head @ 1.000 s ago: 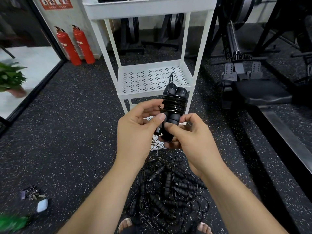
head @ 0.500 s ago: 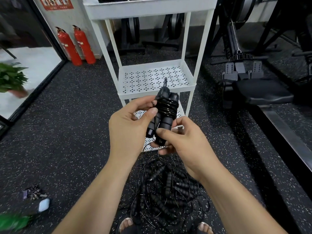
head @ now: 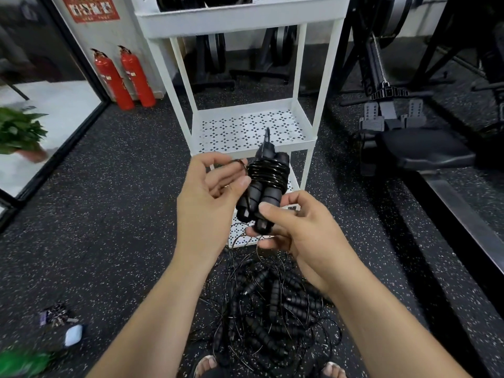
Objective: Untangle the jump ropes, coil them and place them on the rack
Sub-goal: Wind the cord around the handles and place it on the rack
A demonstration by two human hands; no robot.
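Gripped by both hands, one coiled jump rope (head: 266,184) was held before the white rack (head: 313,140) and above the tangled pile (head: 267,309) on the floor. Advised handling was to keep both handles squeezed together so the wraps stayed tight while the tail was tucked. Right hand (head: 297,227) clamped the handle ends, thumb on top. Left hand (head: 207,192) pinched the cord end, fingers curled.

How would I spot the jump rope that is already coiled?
Find the white rack standing on the dark floor. Just in front of it, the left hand and right hand hold a black rope. Unlike the loose tangled pile at the person's feet, its cord is wound tightly round two handles held side by side.
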